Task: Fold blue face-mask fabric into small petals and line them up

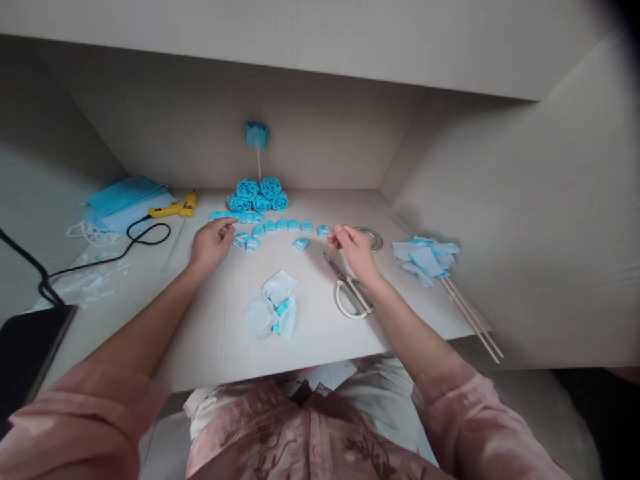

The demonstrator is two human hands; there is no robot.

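Note:
My left hand [212, 243] is at the left end of small folded blue-and-white fabric pieces [283, 225] laid out in uneven rows. Its index finger reaches over them and its thumb stands apart, with nothing seen held. At the right end of the rows, my right hand [354, 248] has its fingers curled together close beside one blue piece [323, 230]. Whether it grips anything is hidden. White-handled scissors [354, 295] lie just under this hand, blades pointing away. Nearer to me is a small pile of white and blue fabric petals [274, 307].
Behind the rows stand stacked blue fabric roses [260, 195], and one rose on a stick [257, 135]. Blue face masks [127, 203] and a yellow glue gun [176, 205] with a black cord lie left. A tape roll [374, 239] and fabric-topped sticks [473, 317] are right.

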